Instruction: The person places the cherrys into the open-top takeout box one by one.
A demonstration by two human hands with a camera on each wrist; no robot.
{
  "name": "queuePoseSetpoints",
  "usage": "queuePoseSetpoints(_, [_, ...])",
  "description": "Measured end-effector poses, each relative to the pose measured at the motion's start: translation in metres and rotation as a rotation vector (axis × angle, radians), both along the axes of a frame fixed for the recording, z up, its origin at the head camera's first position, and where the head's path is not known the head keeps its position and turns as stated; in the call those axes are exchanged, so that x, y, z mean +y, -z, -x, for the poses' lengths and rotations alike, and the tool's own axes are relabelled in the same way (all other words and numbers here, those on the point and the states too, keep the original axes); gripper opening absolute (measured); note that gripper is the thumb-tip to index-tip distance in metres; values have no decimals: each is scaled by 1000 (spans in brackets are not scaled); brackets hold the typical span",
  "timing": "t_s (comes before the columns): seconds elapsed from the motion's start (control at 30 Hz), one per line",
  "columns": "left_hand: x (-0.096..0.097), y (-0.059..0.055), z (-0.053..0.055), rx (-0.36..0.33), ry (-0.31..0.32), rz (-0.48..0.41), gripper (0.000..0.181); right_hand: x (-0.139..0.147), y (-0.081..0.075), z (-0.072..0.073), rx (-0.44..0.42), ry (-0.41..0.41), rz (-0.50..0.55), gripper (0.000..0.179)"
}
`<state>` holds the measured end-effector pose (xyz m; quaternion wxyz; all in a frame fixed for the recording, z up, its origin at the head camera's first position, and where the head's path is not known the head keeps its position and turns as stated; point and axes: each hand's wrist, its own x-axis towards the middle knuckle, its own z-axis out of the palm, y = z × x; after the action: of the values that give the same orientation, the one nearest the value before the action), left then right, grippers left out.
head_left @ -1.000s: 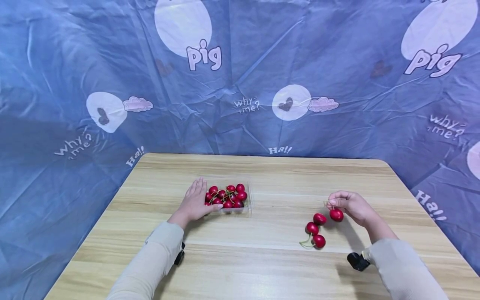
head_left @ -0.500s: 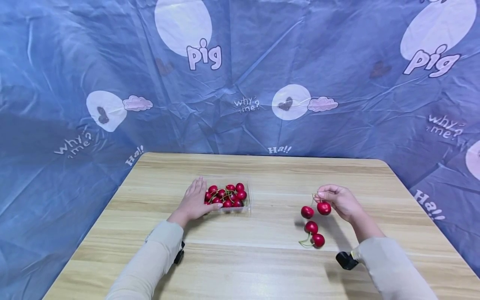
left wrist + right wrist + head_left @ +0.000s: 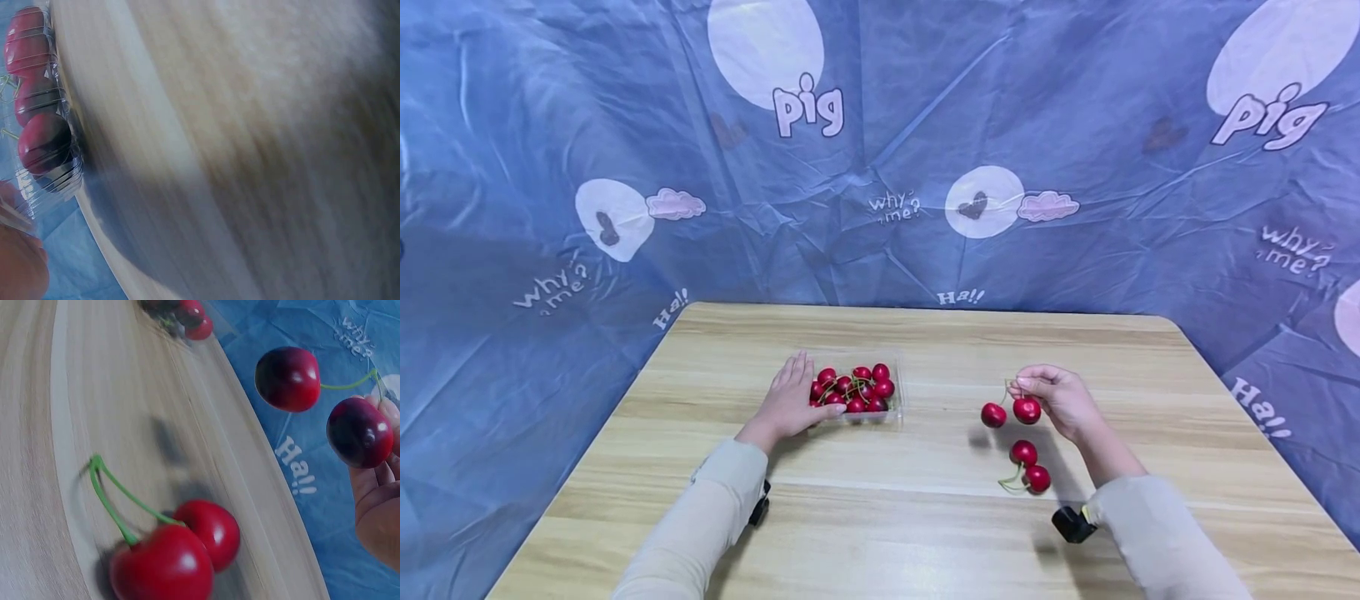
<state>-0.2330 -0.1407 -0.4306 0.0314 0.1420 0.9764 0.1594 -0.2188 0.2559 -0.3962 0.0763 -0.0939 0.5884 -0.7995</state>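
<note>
A pair of red cherries joined at the stem hangs above the table, one cherry (image 3: 993, 415) at the left and the other (image 3: 360, 432) beside the fingertips. My right hand (image 3: 1060, 402) pinches their green stem between thumb and fingers. Below it, another joined pair of cherries (image 3: 1037, 478) lies on the wood, stems toward the left. My left hand (image 3: 790, 402) rests on the left side of a clear plastic box (image 3: 897, 417), fingers straight, thumb along the front. Several cherries (image 3: 855, 392) with stems fill the box. In the left wrist view only part of this hand (image 3: 22, 265) shows.
Both hands work over a light wooden table (image 3: 850, 517), whose far edge meets a blue printed cloth (image 3: 880, 167). A stretch of table separates the box from the right hand. Black wrist cameras (image 3: 1072, 524) sit under the sleeves.
My right hand has lifted the cherry pair off the table and carried it left, toward the box. The second cherry now hangs free. My left hand stays in place on the box.
</note>
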Motion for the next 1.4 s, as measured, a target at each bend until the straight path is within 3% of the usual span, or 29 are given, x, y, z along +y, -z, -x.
queuePoseSetpoints(0.4, [0,1,1,11,2,3,106,-30,3,6,-55,37,33,26])
queuePoseSetpoints(0.77, [-1,3,3,16,3,6,105,-69,0,19,-77,81,44,30])
queuePoseSetpoints(1.4, [-1,2,3,3,6,6,105,-137,8,32,-152,138,118,25])
